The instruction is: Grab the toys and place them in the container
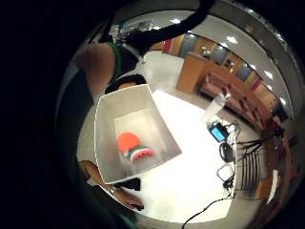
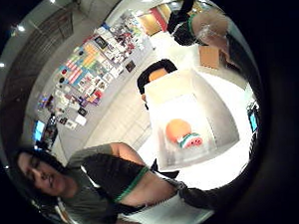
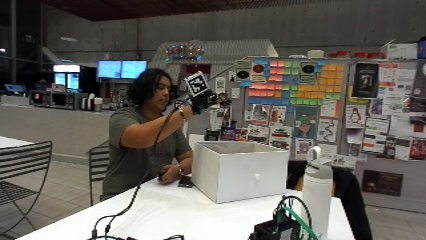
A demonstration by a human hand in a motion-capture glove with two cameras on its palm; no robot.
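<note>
Hovering high above the white box (image 3: 239, 170), the gloved right hand (image 3: 202, 101) is raised at about head height, well clear of the box's open top. Whether its fingers are curled or straight, I cannot tell: the outside view shows the glove only as a dark shape, and neither palm view shows a finger or anything held.

Two toys already lie on the box floor, touching each other: an orange ball-like toy (image 1: 127, 141) and a watermelon slice (image 1: 142, 153) just beside it. The box stands on the white bench (image 3: 166, 210), near the person's bare left hand (image 3: 174, 175), which rests on the bench beside the box. No other toy shows on the bench in any view, so the task looks close to done, or done.

If more toys remain out of sight, the sound way on is to bring the hand down beside the box rather than across it, so the sleeve and cable do not catch the rim. A tall white bottle (image 3: 317, 192) stands near the bench's edge and could be knocked by a wide sweep.
</note>
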